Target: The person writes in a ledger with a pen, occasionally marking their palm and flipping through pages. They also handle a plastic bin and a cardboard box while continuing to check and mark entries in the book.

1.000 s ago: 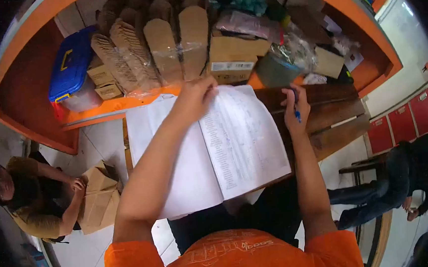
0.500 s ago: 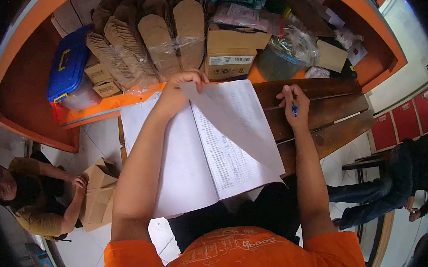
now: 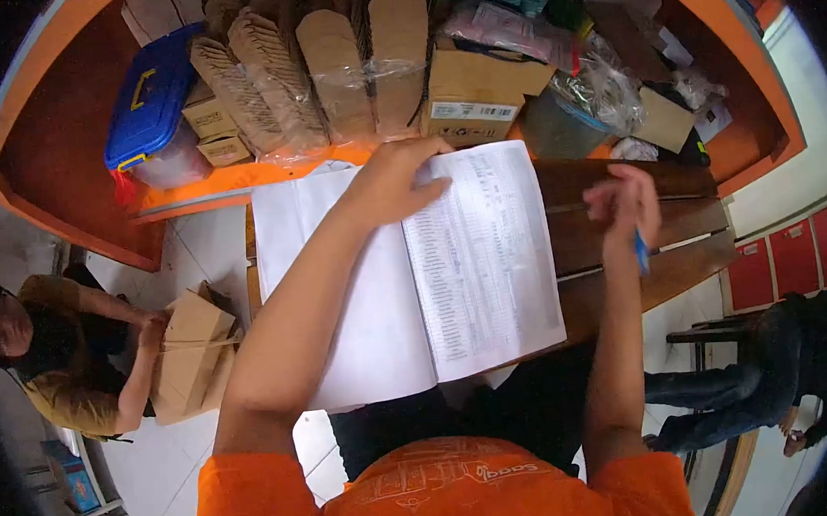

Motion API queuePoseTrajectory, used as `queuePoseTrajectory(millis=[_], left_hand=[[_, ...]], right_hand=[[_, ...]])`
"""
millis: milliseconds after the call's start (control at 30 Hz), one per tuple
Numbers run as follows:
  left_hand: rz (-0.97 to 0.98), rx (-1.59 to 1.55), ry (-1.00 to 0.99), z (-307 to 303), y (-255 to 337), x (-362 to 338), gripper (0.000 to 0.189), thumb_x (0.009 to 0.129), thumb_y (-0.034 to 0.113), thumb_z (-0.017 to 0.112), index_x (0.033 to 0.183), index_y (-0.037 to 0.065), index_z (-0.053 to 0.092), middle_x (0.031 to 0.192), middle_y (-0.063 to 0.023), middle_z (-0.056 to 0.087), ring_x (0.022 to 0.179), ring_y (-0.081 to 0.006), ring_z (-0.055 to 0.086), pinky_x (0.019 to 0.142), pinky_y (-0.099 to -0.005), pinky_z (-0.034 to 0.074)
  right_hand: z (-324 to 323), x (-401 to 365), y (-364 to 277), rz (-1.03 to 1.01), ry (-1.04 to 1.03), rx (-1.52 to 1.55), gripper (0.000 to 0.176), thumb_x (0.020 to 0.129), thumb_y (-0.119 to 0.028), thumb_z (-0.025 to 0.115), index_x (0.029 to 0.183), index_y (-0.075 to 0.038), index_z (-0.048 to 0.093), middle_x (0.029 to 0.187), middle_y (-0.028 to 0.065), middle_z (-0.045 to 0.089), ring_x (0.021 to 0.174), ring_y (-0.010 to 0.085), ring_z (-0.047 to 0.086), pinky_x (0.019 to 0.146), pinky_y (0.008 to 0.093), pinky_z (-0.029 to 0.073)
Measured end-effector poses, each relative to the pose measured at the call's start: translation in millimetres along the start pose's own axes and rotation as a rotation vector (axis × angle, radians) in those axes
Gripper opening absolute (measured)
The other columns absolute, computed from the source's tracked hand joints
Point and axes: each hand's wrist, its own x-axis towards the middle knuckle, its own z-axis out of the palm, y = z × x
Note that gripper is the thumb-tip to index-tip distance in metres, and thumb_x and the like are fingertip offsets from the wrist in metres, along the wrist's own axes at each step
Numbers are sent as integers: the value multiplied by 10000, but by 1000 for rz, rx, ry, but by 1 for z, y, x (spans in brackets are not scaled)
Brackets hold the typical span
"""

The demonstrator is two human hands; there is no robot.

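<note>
A wide book (image 3: 485, 253) lies spread on the slatted wooden table, with printed rows and blue handwriting on its right page and a mostly blank left page (image 3: 366, 328). Across the top of it rests my left hand (image 3: 399, 182), thumb and fingers apart, touching the paper near the centre fold. My right hand (image 3: 628, 205) hovers over the table to the right of the book, blurred by motion. A blue pen (image 3: 641, 254) sticks out below its palm; how the fingers grip it is partly smeared.
Behind the book, an orange shelf holds stacked cardboard pieces (image 3: 338, 71), a cardboard box (image 3: 473, 86), a blue-lidded bin (image 3: 149, 104) and a plastic tub (image 3: 558, 123). At left a person (image 3: 75, 349) holds a carton (image 3: 190, 350). Another person (image 3: 776, 367) is at right.
The right page, lifted and shading itself before, now lies flatter with its rows in the light. My left thumb and fingers have spread. My right hand has moved to the right with the pen.
</note>
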Motion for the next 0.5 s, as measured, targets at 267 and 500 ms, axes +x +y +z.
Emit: queuePoseTrajectory(millis=[267,500], left_hand=[[-169,-82,-47,10,6,2,304,881,137,750,1157,22,697,986,-133,729,927,-268,701,847,-388,538],[-117,-32,-30,11,0,0,328,869,141,758,1163,11,693,1078,-174,753,1018,-333,723,922,-400,546]], right_hand=[[26,-45,-193,-648,-1016,82,390,829,-453,824,879,-75,742,757,94,677,670,171,666,577,294,514],[-5,-50,-212,-840,-965,-102,412,935,-424,752,1335,-335,706,794,30,693,608,163,625,467,236,441]])
